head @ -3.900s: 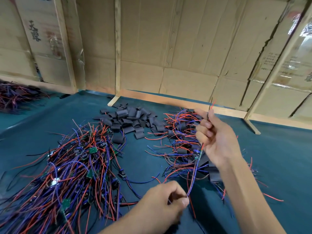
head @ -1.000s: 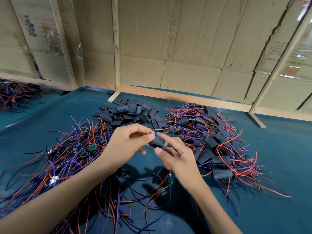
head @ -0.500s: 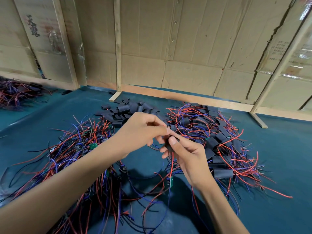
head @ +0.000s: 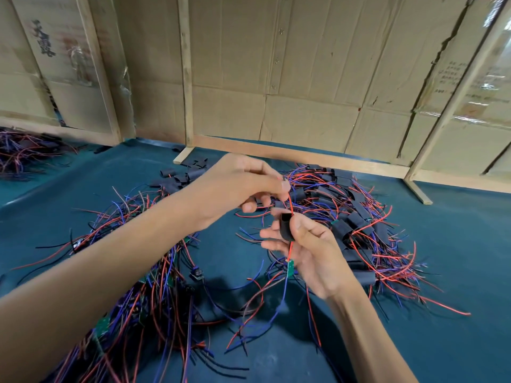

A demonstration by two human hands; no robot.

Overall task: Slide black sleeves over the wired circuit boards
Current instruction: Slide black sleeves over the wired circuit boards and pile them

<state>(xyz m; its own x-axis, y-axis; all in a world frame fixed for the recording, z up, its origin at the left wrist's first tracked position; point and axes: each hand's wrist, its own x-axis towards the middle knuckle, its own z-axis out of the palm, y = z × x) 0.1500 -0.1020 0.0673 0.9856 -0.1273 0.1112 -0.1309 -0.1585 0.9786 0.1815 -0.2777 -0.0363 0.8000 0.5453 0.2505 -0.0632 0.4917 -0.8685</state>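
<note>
The right hand [head: 309, 250] pinches a short black tubular sleeve [head: 286, 227] between thumb and forefinger, its other fingers loosely spread below; the sleeve stands nearly upright above the teal table mat [head: 456, 244]. A thin red wire [head: 289, 205] runs up out of the sleeve's top to the left hand [head: 237, 189], whose thumb and forefinger are closed on the wire's upper end while its remaining fingers curl underneath. Below the sleeve the same wire comes out and leads down to a small green circuit board [head: 290, 268], which hangs just beneath the sleeve, in front of the right palm and outside the tube, with blue and red leads trailing from its lower end. Left of the sleeve lies a loose heap of bare wired boards with red, blue and black wires [head: 132, 272]; right of it lies a heap of wired boards already in black sleeves [head: 367, 236]. Beyond the sleeve, partly behind the left hand, sits a pile of empty black sleeves [head: 179, 176]
</note>
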